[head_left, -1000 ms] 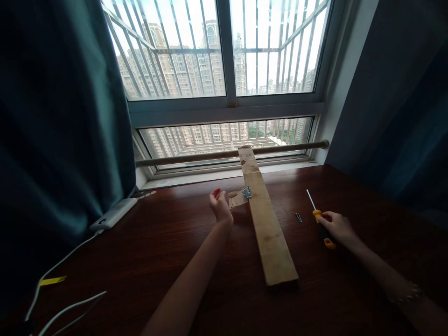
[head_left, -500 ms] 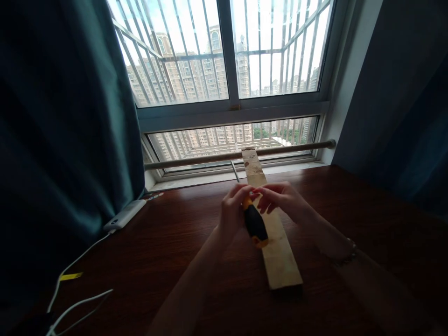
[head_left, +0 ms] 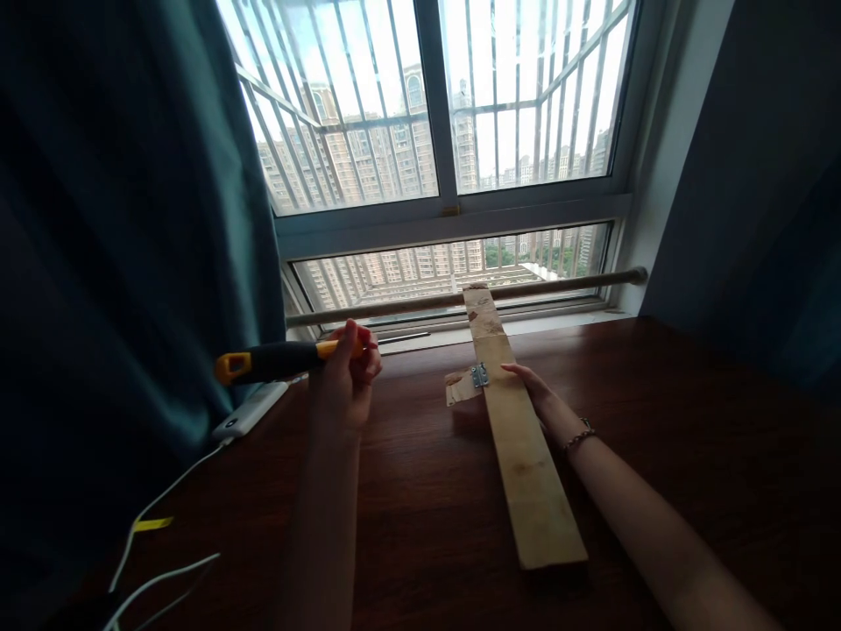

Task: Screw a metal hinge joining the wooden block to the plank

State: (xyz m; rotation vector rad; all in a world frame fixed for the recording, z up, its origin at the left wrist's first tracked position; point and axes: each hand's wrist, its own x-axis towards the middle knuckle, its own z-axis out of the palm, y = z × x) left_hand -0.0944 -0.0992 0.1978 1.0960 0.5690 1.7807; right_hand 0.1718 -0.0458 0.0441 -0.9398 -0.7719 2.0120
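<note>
Table: board, gripped and apparently being steadied by your right hand; left of it, screwdriver, gripped in your left hand, likely needing aim.

tally by kind
one left hand, one right hand; one screwdriver; one hinge; wooden pieces, at least two; one bracelet; one yellow strip; one rail.

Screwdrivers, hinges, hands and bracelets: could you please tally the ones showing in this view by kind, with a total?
Screwdriver: 1
Hinge: 1
Hands: 2 (left hand, right hand)
Bracelet: 1
Total: 5
</note>
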